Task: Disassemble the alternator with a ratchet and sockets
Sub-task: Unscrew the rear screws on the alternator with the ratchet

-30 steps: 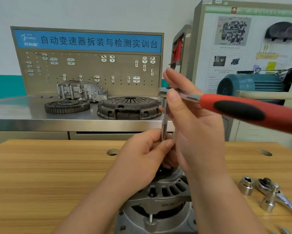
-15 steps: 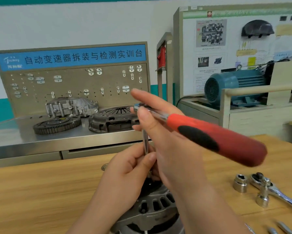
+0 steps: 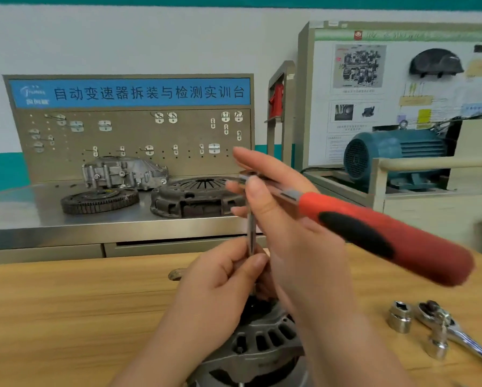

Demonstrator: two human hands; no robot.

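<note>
Since a second ago the handle of the ratchet [image 3: 368, 230] has swung from lying flat towards the right to slanting down and nearer to us, with its blunt end now in view; our view of the room has shifted too. We have the alternator [image 3: 264, 344] at the near edge of the wooden table [image 3: 66, 317], directly beneath both hands, its grey cast-metal housing ribbed with dark slots. What the coming move turns on is the upright line. A thin steel extension bar [image 3: 250, 233] stands almost vertical from the alternator's top to the ratchet head, so the fastener lies straight below the hands, while the handle's long axis runs across it, out to the right and towards us. Our left hand [image 3: 217, 291] is the lower one and the nearer to the alternator, thumb and fingers pinching the bar close to its foot. Our right hand [image 3: 284, 219] sits above, thumb and outstretched fingers clamped on the ratchet head, not on the grip. The bar's foot is hidden behind the left hand. The handle is smooth red plastic with a black insert. On the right of the table lie a squat shiny socket [image 3: 400, 317] and a chrome ratchet [image 3: 457, 333]. We judge the next sweep needs the bar kept plumb.
</note>
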